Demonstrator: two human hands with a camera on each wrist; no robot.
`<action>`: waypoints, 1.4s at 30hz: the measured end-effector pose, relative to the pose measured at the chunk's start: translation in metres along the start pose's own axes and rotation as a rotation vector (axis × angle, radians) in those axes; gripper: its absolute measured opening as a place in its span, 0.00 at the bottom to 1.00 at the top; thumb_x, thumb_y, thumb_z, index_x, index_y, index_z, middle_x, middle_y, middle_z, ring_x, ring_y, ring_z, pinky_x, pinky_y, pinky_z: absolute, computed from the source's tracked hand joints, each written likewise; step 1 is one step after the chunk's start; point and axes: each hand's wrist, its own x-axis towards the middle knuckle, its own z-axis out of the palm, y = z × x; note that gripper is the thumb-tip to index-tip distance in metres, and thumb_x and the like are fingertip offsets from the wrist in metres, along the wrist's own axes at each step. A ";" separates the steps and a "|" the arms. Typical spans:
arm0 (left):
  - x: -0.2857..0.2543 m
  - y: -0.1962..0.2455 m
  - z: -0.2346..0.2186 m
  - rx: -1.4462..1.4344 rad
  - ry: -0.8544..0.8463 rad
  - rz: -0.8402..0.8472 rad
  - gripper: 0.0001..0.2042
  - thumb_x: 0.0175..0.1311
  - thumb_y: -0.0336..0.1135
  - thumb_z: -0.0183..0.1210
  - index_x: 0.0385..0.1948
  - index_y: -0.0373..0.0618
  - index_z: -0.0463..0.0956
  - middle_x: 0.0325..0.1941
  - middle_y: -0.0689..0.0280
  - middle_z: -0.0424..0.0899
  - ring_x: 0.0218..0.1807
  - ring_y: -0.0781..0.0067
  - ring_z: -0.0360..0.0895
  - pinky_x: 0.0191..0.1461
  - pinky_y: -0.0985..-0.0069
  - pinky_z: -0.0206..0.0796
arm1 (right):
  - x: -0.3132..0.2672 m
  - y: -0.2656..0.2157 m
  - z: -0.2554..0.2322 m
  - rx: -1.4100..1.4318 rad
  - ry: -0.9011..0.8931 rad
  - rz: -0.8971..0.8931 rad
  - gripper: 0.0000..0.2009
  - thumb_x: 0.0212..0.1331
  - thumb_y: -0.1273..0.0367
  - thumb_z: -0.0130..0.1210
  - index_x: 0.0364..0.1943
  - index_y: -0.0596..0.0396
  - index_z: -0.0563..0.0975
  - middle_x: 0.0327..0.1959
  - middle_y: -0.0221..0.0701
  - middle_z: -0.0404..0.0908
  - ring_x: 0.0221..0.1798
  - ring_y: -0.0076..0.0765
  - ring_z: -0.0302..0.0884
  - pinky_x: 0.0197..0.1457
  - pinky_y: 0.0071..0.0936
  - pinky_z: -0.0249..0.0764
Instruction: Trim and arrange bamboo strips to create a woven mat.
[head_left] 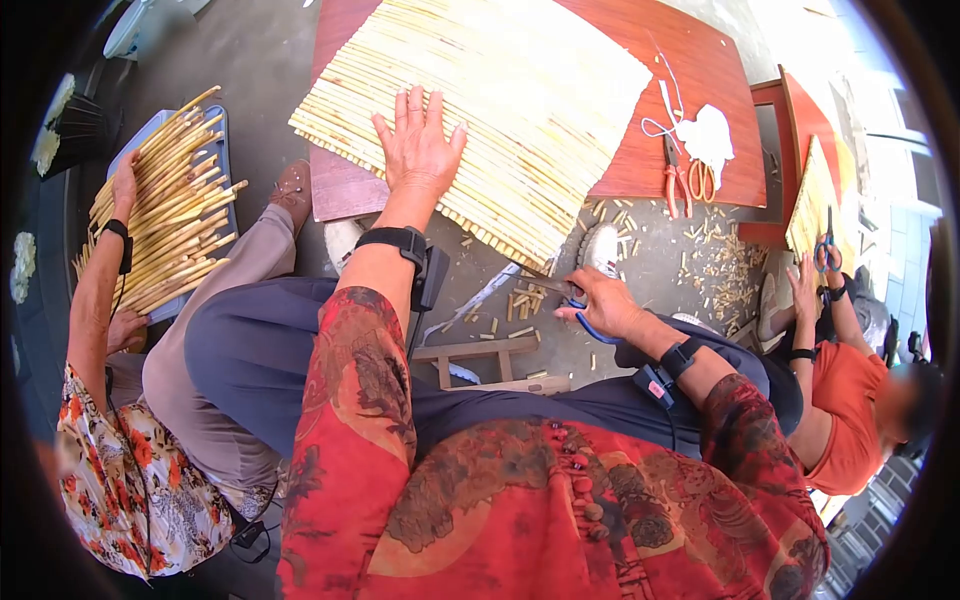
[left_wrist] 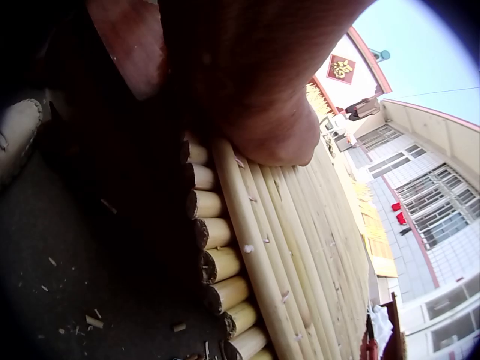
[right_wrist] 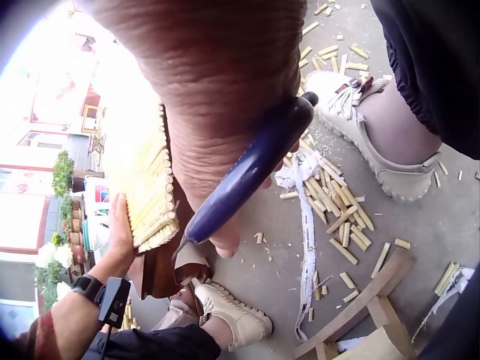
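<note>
A large mat (head_left: 520, 130) of pale cane-like sticks lies over the red-brown table in the head view. My left hand (head_left: 416, 150) rests palm down on its near left part, fingers spread. Low at the mat's near corner, my right hand (head_left: 610, 305) grips blue-handled shears (head_left: 598, 333), whose dark blades point at the mat's edge. The right wrist view shows a curved blue handle (right_wrist: 251, 176) against the palm. Round stick ends (left_wrist: 223, 266) line the mat's side in the left wrist view, below my hand (left_wrist: 277, 139).
Red-handled pliers (head_left: 676, 180), orange-handled scissors (head_left: 702, 182) and white string (head_left: 708, 135) lie on the table (head_left: 715, 75). Cut stick pieces (right_wrist: 349, 214) litter the floor near a wooden frame (head_left: 480, 352). People sit on both sides; the left one touches sticks (head_left: 165, 190) in a blue tray.
</note>
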 end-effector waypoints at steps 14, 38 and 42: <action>0.000 -0.001 0.001 -0.062 0.069 0.018 0.26 0.57 0.50 0.45 0.56 0.48 0.58 0.63 0.59 0.52 0.66 0.62 0.44 0.65 0.52 0.30 | 0.007 -0.022 -0.001 0.048 0.074 0.142 0.27 0.42 0.54 0.60 0.42 0.59 0.70 0.34 0.40 0.73 0.36 0.40 0.73 0.39 0.31 0.70; 0.001 -0.001 0.002 -0.075 0.069 0.016 0.26 0.57 0.50 0.46 0.55 0.47 0.59 0.62 0.59 0.53 0.66 0.62 0.45 0.65 0.51 0.30 | 0.020 -0.023 0.008 0.243 0.161 0.067 0.26 0.39 0.50 0.60 0.34 0.61 0.74 0.24 0.41 0.74 0.28 0.44 0.73 0.32 0.32 0.69; 0.001 -0.002 0.002 -0.070 0.066 0.011 0.26 0.57 0.50 0.46 0.55 0.47 0.59 0.62 0.59 0.53 0.65 0.62 0.45 0.65 0.51 0.30 | 0.022 -0.020 0.011 0.245 0.157 0.047 0.25 0.41 0.51 0.60 0.33 0.61 0.74 0.23 0.41 0.73 0.27 0.44 0.73 0.31 0.32 0.68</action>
